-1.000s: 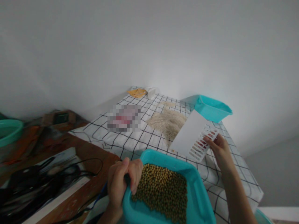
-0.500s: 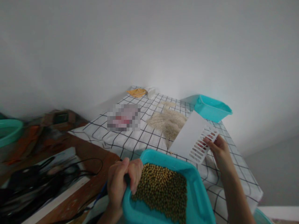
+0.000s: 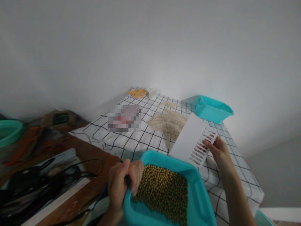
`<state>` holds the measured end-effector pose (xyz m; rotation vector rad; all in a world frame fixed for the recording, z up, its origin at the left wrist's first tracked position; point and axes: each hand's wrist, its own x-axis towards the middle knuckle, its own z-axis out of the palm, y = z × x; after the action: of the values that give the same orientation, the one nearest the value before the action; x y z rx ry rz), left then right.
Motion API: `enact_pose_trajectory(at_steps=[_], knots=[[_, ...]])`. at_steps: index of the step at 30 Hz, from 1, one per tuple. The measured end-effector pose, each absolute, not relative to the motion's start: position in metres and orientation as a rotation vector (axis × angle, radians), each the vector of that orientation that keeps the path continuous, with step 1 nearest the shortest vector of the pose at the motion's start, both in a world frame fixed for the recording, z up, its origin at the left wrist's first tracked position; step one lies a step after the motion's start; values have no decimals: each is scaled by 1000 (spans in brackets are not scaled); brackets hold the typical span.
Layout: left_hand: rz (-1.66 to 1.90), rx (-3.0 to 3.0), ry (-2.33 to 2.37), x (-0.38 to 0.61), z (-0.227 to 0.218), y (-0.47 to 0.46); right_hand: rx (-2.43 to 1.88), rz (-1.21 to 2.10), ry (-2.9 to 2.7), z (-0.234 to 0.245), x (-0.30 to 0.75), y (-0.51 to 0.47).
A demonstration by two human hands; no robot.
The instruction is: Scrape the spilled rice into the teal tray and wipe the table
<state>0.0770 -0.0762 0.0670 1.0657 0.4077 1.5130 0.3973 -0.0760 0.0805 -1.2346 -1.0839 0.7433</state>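
My left hand (image 3: 122,185) is closed over the near left rim of a turquoise tub (image 3: 199,204) filled with small green-yellow beans (image 3: 164,191). My right hand (image 3: 217,150) grips the slotted end of a white plastic scoop (image 3: 188,138), held tilted over the tub's far edge. Some dark red pieces show through the scoop's slots. Just beyond the scoop a heap of pale grain (image 3: 169,122) lies on the checked cloth (image 3: 131,141).
A second turquoise tub (image 3: 213,108) stands at the table's far right corner. A yellow scrap (image 3: 138,93) and a small white block (image 3: 151,92) lie by the wall. Left of the cloth, dark cables (image 3: 35,185) and clutter cover brown wood; a green bowl (image 3: 9,131) sits far left.
My right hand has brought the white scoop a little to the left and down, closer to the bean tub's far rim. The left hand and the tub have stayed put.
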Motion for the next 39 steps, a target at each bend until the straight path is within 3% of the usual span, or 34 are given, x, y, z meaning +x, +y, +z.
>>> enact_pose_trajectory(at_steps=[19, 34, 39], knots=[[1528, 1114, 390, 77, 63, -75, -1309, 881, -1123, 82, 395, -68], [1496, 1068, 397, 74, 53, -75, -1243, 477, -1003, 85, 411, -74], [1462, 1084, 386, 71, 42, -75, -1229, 581, -1114, 84, 405, -74]])
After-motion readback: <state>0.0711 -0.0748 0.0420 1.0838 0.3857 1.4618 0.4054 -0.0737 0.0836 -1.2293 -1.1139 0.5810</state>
